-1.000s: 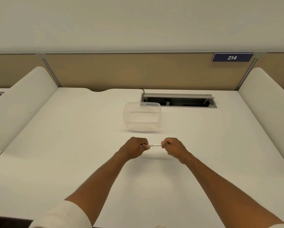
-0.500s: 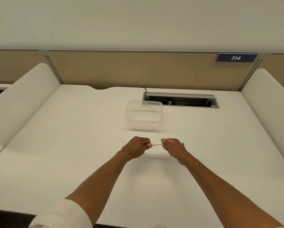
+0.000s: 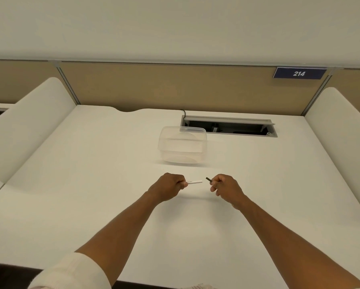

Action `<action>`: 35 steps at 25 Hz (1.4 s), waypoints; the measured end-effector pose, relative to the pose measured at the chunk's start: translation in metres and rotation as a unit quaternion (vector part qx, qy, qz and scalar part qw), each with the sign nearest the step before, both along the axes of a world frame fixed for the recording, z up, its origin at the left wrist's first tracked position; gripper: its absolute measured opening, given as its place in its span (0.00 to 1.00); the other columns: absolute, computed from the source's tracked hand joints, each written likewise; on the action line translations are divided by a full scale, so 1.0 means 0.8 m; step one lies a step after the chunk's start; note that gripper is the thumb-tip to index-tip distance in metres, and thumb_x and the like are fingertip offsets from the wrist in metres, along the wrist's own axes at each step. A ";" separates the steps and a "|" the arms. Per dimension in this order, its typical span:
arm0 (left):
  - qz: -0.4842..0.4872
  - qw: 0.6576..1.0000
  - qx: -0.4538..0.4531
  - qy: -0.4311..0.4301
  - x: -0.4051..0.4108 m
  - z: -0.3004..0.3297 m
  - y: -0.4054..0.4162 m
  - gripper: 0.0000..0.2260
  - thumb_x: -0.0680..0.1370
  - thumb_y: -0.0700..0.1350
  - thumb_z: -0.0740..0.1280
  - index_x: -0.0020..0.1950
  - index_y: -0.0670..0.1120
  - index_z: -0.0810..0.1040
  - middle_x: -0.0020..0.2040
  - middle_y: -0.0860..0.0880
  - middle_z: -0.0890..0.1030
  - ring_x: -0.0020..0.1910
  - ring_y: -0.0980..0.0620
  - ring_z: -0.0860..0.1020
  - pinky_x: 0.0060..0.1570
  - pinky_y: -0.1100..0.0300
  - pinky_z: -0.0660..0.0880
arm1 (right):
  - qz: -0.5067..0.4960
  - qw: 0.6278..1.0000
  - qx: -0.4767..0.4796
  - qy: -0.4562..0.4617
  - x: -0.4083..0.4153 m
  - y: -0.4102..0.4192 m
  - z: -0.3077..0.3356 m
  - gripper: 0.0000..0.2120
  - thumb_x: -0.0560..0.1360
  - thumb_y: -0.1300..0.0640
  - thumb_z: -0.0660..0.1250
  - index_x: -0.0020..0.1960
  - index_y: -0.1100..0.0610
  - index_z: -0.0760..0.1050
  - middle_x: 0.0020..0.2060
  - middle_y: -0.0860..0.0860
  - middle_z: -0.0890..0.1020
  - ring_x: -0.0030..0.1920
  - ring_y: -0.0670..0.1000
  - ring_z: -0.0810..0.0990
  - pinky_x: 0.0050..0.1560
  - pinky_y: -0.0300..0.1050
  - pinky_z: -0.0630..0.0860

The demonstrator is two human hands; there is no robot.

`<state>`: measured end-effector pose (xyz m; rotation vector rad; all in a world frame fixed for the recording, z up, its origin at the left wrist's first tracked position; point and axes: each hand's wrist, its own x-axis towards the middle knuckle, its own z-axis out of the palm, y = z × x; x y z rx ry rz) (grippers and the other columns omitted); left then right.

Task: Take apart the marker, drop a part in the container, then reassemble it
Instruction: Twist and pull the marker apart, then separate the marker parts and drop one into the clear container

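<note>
Head view, looking forward and down over a white desk [image 3: 91, 184]. I see my left hand [image 3: 166, 187] closed in a fist around a white marker barrel [image 3: 194, 182], which projects from the fist toward the right and lies roughly level above the desk surface. My right hand [image 3: 225, 187] is curled shut on a small dark marker part [image 3: 209, 179], only its short dark end showing beyond the fingers and pointing left toward the barrel. The two pieces are apart, with a clear gap of desk visible between their facing ends; both are held above the desk, in front of the container. The clear plastic container [image 3: 182, 147] stands open on the desk beyond the hands, slightly left of the gap's far side, and I can make out nothing inside it. Just behind and to the right of the container is a recessed cable tray [image 3: 229, 126] set into the desk. A tan partition panel [image 3: 164, 86] runs along the far edge, carrying a dark blue number plate [image 3: 299, 73] reading 214. A pale sleeve [image 3: 70, 272] covers my left upper forearm at the bottom edge.
</note>
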<state>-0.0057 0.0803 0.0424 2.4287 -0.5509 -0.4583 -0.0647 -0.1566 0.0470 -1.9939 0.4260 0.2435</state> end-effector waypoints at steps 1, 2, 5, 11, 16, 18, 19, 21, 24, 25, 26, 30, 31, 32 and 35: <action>0.004 1.000 -0.003 -0.003 -0.001 -0.002 -0.002 0.11 0.79 0.51 0.62 0.40 0.48 0.76 0.33 0.52 0.76 0.33 0.52 0.71 0.35 0.57 0.68 | -0.011 1.000 0.000 0.013 0.000 0.002 -0.003 0.06 0.78 0.60 0.62 0.46 0.58 0.77 0.38 0.52 0.86 0.33 0.51 0.77 0.35 0.42 0.72; 0.007 1.000 -0.007 -0.007 -0.003 -0.003 -0.005 0.10 0.79 0.51 0.62 0.40 0.49 0.76 0.34 0.51 0.77 0.33 0.52 0.71 0.35 0.56 0.69 | -0.024 0.999 0.004 0.024 0.000 0.006 -0.007 0.06 0.78 0.60 0.61 0.47 0.59 0.76 0.39 0.53 0.86 0.33 0.51 0.77 0.37 0.44 0.72; 0.027 0.999 -0.015 -0.013 -0.001 -0.001 -0.014 0.09 0.77 0.49 0.59 0.44 0.48 0.77 0.39 0.50 0.80 0.38 0.48 0.76 0.41 0.52 0.74 | -0.043 0.998 -0.045 0.008 0.004 0.012 -0.022 0.05 0.75 0.60 0.65 0.40 0.56 0.76 0.36 0.50 0.84 0.35 0.50 0.79 0.59 0.51 0.75; 0.055 0.998 0.026 -0.033 0.003 -0.014 -0.018 0.07 0.76 0.47 0.63 0.47 0.49 0.80 0.39 0.53 0.76 0.41 0.51 0.75 0.39 0.58 0.72 | -0.085 0.989 -0.124 -0.001 0.001 0.023 -0.029 0.05 0.73 0.60 0.71 0.38 0.57 0.79 0.34 0.49 0.80 0.39 0.50 0.77 0.61 0.41 0.67; 0.089 0.995 0.031 -0.014 0.001 -0.018 -0.018 0.04 0.72 0.49 0.67 0.42 0.53 0.81 0.35 0.56 0.80 0.37 0.53 0.78 0.38 0.57 0.76 | -0.109 0.983 -0.142 0.038 0.001 0.029 -0.036 0.05 0.71 0.58 0.72 0.38 0.57 0.78 0.34 0.50 0.81 0.35 0.47 0.74 0.38 0.41 0.68; 0.092 0.995 0.041 -0.013 0.002 -0.019 -0.020 0.04 0.71 0.49 0.67 0.42 0.54 0.81 0.36 0.55 0.81 0.37 0.53 0.79 0.38 0.57 0.77 | -0.105 0.981 -0.154 0.047 0.003 0.028 -0.042 0.05 0.72 0.57 0.71 0.39 0.56 0.78 0.36 0.50 0.82 0.36 0.47 0.74 0.37 0.41 0.68; 0.092 0.995 0.045 -0.013 0.002 -0.019 -0.021 0.04 0.71 0.50 0.67 0.42 0.54 0.81 0.37 0.55 0.81 0.38 0.53 0.79 0.38 0.57 0.77 | -0.108 0.980 -0.158 0.048 0.004 0.027 -0.044 0.05 0.72 0.57 0.71 0.39 0.56 0.77 0.36 0.50 0.82 0.36 0.48 0.75 0.36 0.41 0.69; 0.091 0.994 0.064 -0.012 0.004 -0.021 -0.018 0.04 0.71 0.49 0.67 0.43 0.54 0.81 0.38 0.56 0.81 0.39 0.53 0.79 0.38 0.58 0.77 | -0.111 0.979 -0.163 0.043 0.004 0.027 -0.049 0.05 0.71 0.58 0.70 0.38 0.57 0.77 0.34 0.49 0.81 0.37 0.50 0.77 0.37 0.43 0.71; 0.071 0.991 0.112 -0.023 0.005 -0.026 -0.013 0.04 0.71 0.48 0.67 0.45 0.53 0.81 0.40 0.56 0.79 0.40 0.52 0.78 0.37 0.60 0.74 | -0.108 0.979 -0.167 0.040 0.005 0.027 -0.051 0.05 0.72 0.58 0.68 0.38 0.57 0.76 0.33 0.48 0.80 0.38 0.50 0.77 0.40 0.43 0.71; 0.073 0.990 0.117 -0.026 0.005 -0.028 -0.012 0.04 0.72 0.48 0.67 0.45 0.53 0.81 0.41 0.55 0.80 0.40 0.51 0.78 0.37 0.59 0.75 | -0.108 0.979 -0.167 0.039 0.006 0.027 -0.051 0.06 0.72 0.58 0.68 0.37 0.57 0.75 0.32 0.47 0.79 0.37 0.49 0.76 0.40 0.43 0.71; 0.076 0.990 0.117 -0.028 0.006 -0.029 -0.011 0.05 0.72 0.48 0.68 0.45 0.53 0.81 0.42 0.55 0.80 0.41 0.51 0.78 0.38 0.58 0.76 | -0.110 0.979 -0.166 0.038 0.006 0.026 -0.051 0.06 0.72 0.57 0.68 0.37 0.56 0.75 0.32 0.47 0.79 0.36 0.49 0.76 0.39 0.43 0.70; 0.080 0.990 0.115 -0.027 0.008 -0.031 -0.014 0.05 0.72 0.48 0.68 0.46 0.52 0.81 0.43 0.54 0.80 0.42 0.51 0.78 0.39 0.57 0.75 | -0.112 0.978 -0.171 0.036 0.008 0.026 -0.055 0.08 0.72 0.56 0.68 0.35 0.55 0.73 0.32 0.48 0.80 0.36 0.49 0.77 0.38 0.43 0.71; 0.081 0.990 0.114 -0.026 0.008 -0.031 -0.016 0.05 0.72 0.48 0.68 0.46 0.52 0.81 0.44 0.54 0.80 0.42 0.51 0.78 0.39 0.57 0.75 | -0.113 0.978 -0.173 0.039 0.008 0.026 -0.055 0.08 0.72 0.56 0.68 0.36 0.55 0.74 0.33 0.48 0.80 0.36 0.50 0.77 0.39 0.43 0.71; 0.082 0.990 0.113 -0.025 0.008 -0.031 -0.018 0.05 0.71 0.48 0.68 0.46 0.52 0.80 0.44 0.54 0.80 0.42 0.51 0.78 0.39 0.57 0.75 | -0.114 0.977 -0.175 0.042 0.009 0.026 -0.055 0.08 0.72 0.55 0.68 0.36 0.56 0.74 0.33 0.48 0.80 0.37 0.50 0.78 0.39 0.43 0.71; 0.080 0.990 0.113 -0.018 0.007 -0.032 -0.024 0.04 0.71 0.49 0.69 0.45 0.52 0.80 0.44 0.54 0.80 0.42 0.51 0.78 0.40 0.57 0.75 | -0.110 0.976 -0.183 0.049 0.010 0.027 -0.056 0.08 0.73 0.54 0.67 0.39 0.58 0.77 0.35 0.49 0.81 0.39 0.52 0.79 0.41 0.44 0.74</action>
